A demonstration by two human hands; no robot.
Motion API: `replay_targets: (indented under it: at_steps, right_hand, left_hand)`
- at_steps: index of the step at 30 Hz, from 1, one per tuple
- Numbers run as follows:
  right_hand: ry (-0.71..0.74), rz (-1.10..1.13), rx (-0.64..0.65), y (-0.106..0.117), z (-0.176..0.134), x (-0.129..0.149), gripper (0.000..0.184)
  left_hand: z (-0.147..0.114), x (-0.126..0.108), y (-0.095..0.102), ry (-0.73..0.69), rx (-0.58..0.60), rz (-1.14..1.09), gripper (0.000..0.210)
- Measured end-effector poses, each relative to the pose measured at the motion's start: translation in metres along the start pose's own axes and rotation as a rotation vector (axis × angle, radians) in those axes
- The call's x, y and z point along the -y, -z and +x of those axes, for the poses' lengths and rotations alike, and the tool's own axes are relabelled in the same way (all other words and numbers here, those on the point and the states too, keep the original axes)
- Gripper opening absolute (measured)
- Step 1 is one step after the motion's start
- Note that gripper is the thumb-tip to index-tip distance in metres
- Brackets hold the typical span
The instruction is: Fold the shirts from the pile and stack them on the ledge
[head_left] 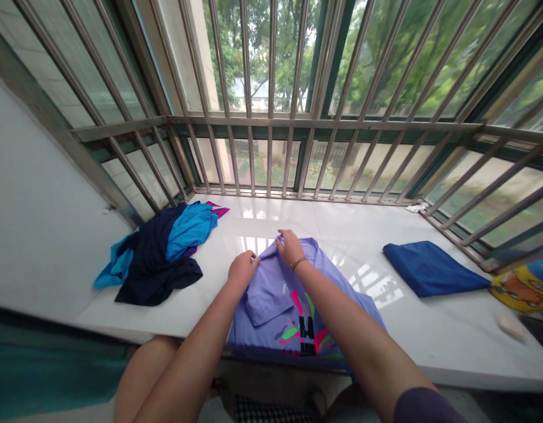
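In the head view, I have the left hand at centre frame, its fingertips pinched on the edge of one lavender shirt; the right hand touches the shirt's top edge nearby, fingers partly curled, and I cannot tell whether they grip. The shirt, soft cloth with a bright print, lies lower centre on the glossy white sill. One rumpled clothes pile sits left, one flat-folded blue cloth right.
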State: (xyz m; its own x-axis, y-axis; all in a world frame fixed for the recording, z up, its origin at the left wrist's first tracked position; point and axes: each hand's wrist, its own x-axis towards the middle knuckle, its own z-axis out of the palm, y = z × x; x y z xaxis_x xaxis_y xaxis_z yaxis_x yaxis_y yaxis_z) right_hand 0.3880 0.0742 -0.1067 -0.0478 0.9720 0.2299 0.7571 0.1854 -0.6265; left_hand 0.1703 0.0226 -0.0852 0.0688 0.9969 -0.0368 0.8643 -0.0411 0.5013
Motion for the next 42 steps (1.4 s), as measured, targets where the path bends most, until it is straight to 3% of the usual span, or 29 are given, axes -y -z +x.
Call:
replay_targets:
  at_steps: [4,8,12,18,27,32,36,39,42]
  right_hand:
    - [0.149,-0.151,0.144,0.009,0.008,0.005,0.039]
    - [0.175,-0.261,0.24,0.013,0.018,-0.005,0.037]
    - [0.131,-0.326,0.236,0.009,0.028,-0.012,0.036]
    - [0.064,-0.353,0.211,0.0,0.042,-0.008,0.03]
    - [0.009,-0.341,0.181,-0.003,0.044,-0.004,0.028]
    - [-0.015,-0.335,0.128,0.006,0.041,0.015,0.035]
    - [0.099,-0.295,0.111,0.028,0.0,0.037,0.035]
    - [0.356,-0.218,0.219,0.044,-0.066,0.053,0.024]
    - [0.444,-0.232,0.287,0.043,-0.139,0.074,0.044]
  left_hand:
    - [-0.033,0.017,0.003,-0.172,-0.082,-0.002,0.021]
    - [-0.077,0.046,0.012,-0.381,-0.008,-0.153,0.028]
    - [-0.103,0.067,0.023,-0.458,0.049,-0.212,0.043]
    - [-0.098,0.081,0.026,-0.312,0.045,-0.139,0.017]
    - [-0.099,0.094,0.024,-0.119,-0.032,-0.118,0.011]
    - [-0.093,0.088,0.027,-0.241,-0.036,-0.084,0.017]
    - [-0.087,0.088,0.029,-0.361,0.009,-0.141,0.037]
    - [-0.083,0.087,0.028,-0.366,0.032,-0.127,0.039]
    - [-0.078,0.083,0.027,-0.297,0.043,-0.121,0.036]
